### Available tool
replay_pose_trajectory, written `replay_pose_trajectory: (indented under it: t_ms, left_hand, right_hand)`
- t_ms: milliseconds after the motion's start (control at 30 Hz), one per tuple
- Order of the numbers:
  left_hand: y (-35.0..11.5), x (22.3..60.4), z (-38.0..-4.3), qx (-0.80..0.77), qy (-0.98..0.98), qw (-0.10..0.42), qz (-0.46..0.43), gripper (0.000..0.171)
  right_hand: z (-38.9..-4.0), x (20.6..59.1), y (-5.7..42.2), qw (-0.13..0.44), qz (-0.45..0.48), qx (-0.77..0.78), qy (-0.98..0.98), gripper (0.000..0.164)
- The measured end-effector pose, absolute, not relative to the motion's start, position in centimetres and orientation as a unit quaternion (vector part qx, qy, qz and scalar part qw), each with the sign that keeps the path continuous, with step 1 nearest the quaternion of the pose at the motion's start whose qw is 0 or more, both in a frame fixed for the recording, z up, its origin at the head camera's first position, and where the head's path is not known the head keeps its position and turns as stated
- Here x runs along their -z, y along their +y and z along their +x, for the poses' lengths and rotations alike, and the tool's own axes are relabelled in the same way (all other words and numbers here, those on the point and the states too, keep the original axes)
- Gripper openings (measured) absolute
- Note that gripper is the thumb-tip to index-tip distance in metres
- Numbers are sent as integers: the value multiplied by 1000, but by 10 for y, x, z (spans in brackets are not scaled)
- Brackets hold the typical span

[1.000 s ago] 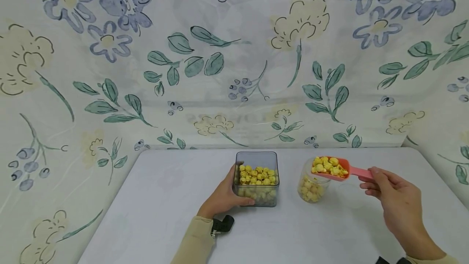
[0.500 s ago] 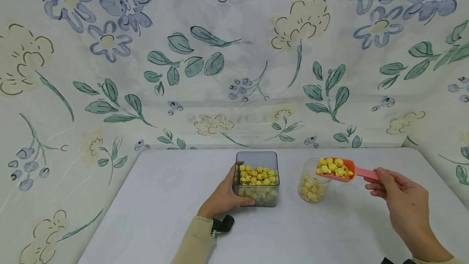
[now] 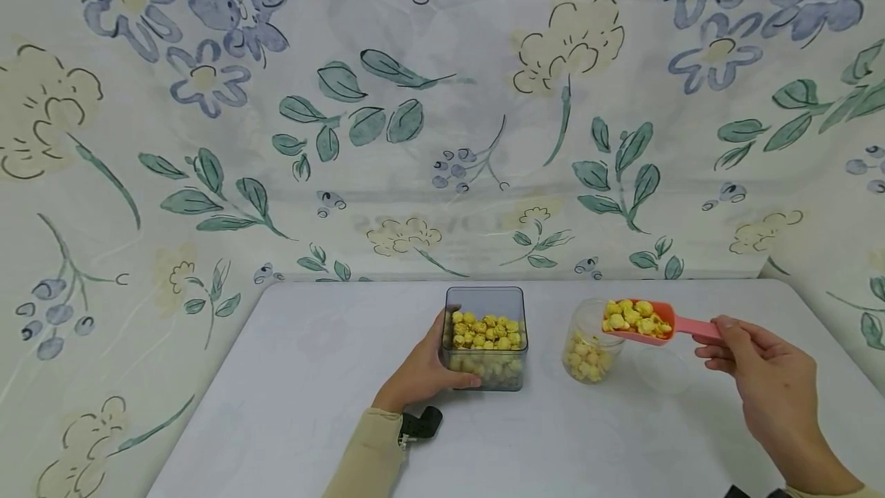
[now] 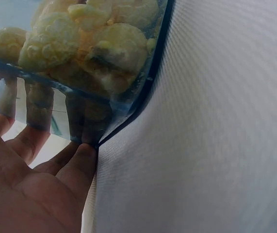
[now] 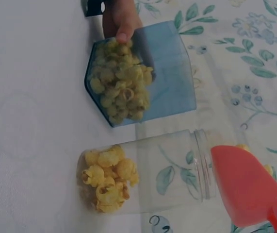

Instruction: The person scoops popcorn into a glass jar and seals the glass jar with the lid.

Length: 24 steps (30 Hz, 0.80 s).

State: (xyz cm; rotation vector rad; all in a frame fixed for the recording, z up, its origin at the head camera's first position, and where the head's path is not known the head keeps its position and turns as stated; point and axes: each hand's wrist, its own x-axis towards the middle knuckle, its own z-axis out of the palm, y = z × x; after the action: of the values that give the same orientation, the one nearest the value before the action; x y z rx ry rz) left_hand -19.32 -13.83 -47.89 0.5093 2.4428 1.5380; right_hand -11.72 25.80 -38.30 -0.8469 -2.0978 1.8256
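Note:
My left hand [image 3: 418,371] grips a square, smoky-clear container [image 3: 484,298] by its left side, thumb across the front. Yellow popcorn [image 3: 486,331] fills about its lower half. To its right a round clear jar [image 3: 579,317] stands upright without a lid, some popcorn [image 5: 110,172] in its bottom. My right hand [image 3: 777,386] pinches the handle of a red-pink scoop [image 5: 245,187] heaped with popcorn. In the right wrist view the scoop's tip lies right at the jar's mouth; in the head view the scoop overlaps the jar's right rim.
A white-covered table [image 3: 290,406] carries everything. Behind and beside it hangs a flower-printed sheet [image 3: 470,137]. A faint clear disc [image 3: 665,372] lies on the table right of the jar. A dark wrist device [image 3: 420,423] sits on the left wrist.
My right hand and the loaded scoop have shifted a little to the right and slightly down, from over the jar's mouth toward its right rim. The left hand, container and jar stay put.

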Motion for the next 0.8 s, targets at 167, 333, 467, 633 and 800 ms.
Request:
replay_pose_trajectory:
  t_ms: [167,333,467,633,800]
  left_hand:
    - [-138,479,-193,-523,828,106,173,122]
    - [-138,478,-193,-523,829,106,170,122]
    - [-138,478,-193,-524,828,105,171,122]
    - [-138,479,-193,-526,826,105,172,123]
    - [-138,480,-193,-525,827,104,173,123]
  right_hand:
    - [-117,383,259,116,-290,-613,-726,65]
    - [-118,384,261,116,-291,-601,-735,64]
    - [-118,384,262,116,-291,-596,-740,64]
    - [-118,385,264,125,-290,-590,-743,62]
    - [-118,385,265,135,-281,-585,-749,61]
